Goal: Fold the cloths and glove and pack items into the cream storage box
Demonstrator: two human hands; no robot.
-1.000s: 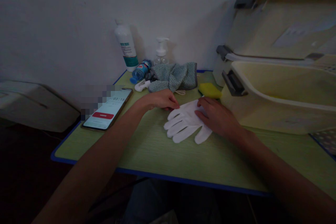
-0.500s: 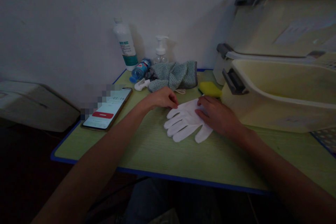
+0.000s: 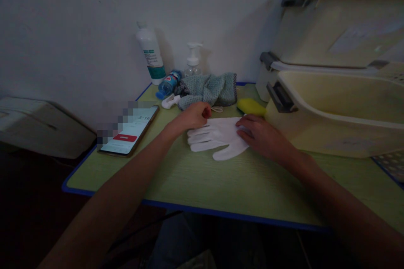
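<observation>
Pale, dimly lit wall [image 3: 94,29] behind a light green wood-grain surface [image 3: 268,189] edged in blue. Lying flat mid-surface, a white cloth glove [image 3: 217,132], fingers pointing left, thumb slanting toward the near edge, cuff end to the right. At the far corner of the glove's fingers, the bare left hand [image 3: 196,115], curled, fingertips turned under against the white cloth; impossible to tell from this angle whether pinching or merely pressing. Over the cuff end, the bare right hand [image 3: 260,134], palm down, fingers lightly bent, thumb set apart, touching the glove; any pinch on the fabric too hidden to tell. Just beyond the right hand, a yellow sponge with a dark underside [image 3: 251,107], close to an open cream plastic bin [image 3: 318,134] with a grey handle. Just beyond the left hand, a crumpled grey-blue textured cloth [image 3: 214,88]; beside it, a small white plastic piece [image 3: 171,101], a small blue bottle [image 3: 170,84] on its side, an upright clear pump bottle [image 3: 193,61] with a white top, and a tall white bottle with a teal-banded label [image 3: 150,54] near the wall. Toward the surface's left edge, a phone with a lit screen [image 3: 126,134], showing a red bar. Behind the open bin, stacked cream bins with grey latches [image 3: 328,29]; at far left, a whitish box [image 3: 44,128].
</observation>
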